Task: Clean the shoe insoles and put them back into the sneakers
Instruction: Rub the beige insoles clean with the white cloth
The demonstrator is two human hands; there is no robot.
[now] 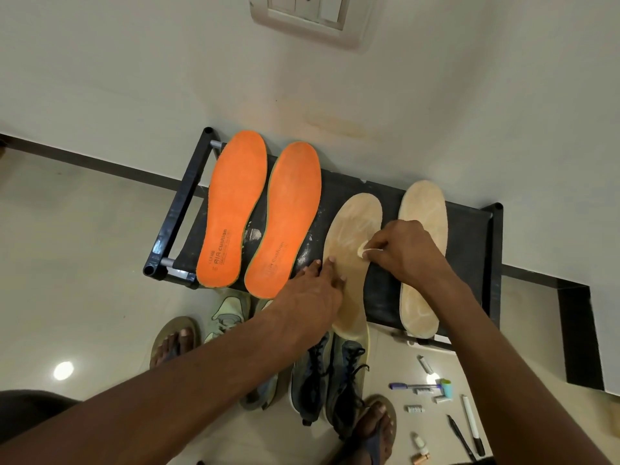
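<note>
Two orange foam insoles (231, 209) (283, 218) lie side by side on the left of the black fabric-topped rack (469, 229). My left hand (312, 297), fingers straight, presses the inner tan insole (352, 250) flat. My right hand (407, 253) pinches a small white wipe (364, 251) against it. The second tan insole (421, 250) lies rightmost. Dark lace-up sneakers (330, 377) sit on the floor below.

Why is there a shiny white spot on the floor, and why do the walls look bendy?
In the head view, the white spot is a lamp's glare bouncing off the glossy floor tile; the wall and dark skirting slant and bend because the wide-angle lens distorts the edges; the middle, with the orange insoles, stays sharp.
</note>
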